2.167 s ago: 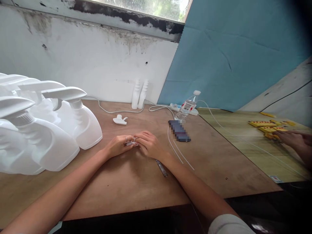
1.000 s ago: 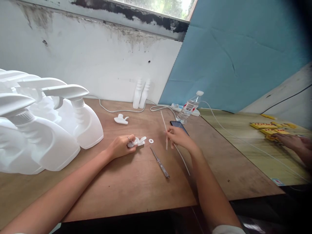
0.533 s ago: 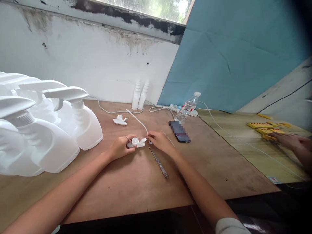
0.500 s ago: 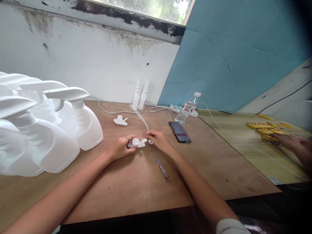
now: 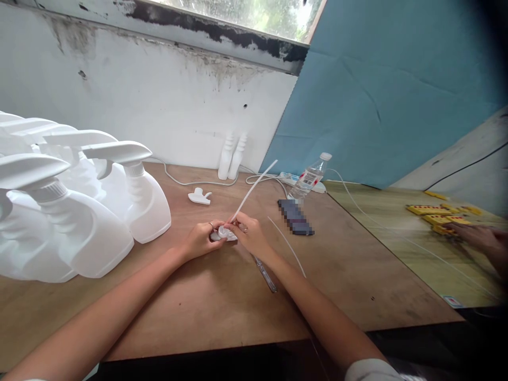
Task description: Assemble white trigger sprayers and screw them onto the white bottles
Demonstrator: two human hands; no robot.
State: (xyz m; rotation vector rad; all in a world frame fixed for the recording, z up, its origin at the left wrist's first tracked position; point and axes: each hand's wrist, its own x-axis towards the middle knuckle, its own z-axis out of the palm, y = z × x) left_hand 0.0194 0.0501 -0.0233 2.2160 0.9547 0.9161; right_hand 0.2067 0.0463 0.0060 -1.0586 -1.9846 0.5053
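Above the wooden table [image 5: 190, 312], my left hand [image 5: 200, 239] is closed on a white spray head [image 5: 227, 233]. My right hand [image 5: 249, 233] pinches a thin white tube [image 5: 256, 186] close to its lower end, right at the round opening of the spray head. The tube slants up and to the right. Whether its end sits inside the opening cannot be made out. A screwdriver [image 5: 265, 274] lies partly under my right wrist. Another thin tube [image 5: 289, 244] lies to the right of my right forearm. One more white spray head part [image 5: 199, 196] rests behind my left hand.
Several white spray bottles [image 5: 146, 203] stand at the left. Two slim white bottles [image 5: 225, 157] are by the wall. A phone [image 5: 296, 217], a water bottle [image 5: 307, 180] and cables lie at the back right. Another person's hand [image 5: 472, 234] touches yellow parts [image 5: 432, 210] at the far right.
My right hand has moved left with the tube, from beside the spray head to its round opening. The tube now leans right instead of left. The second tube on the table shows more fully.
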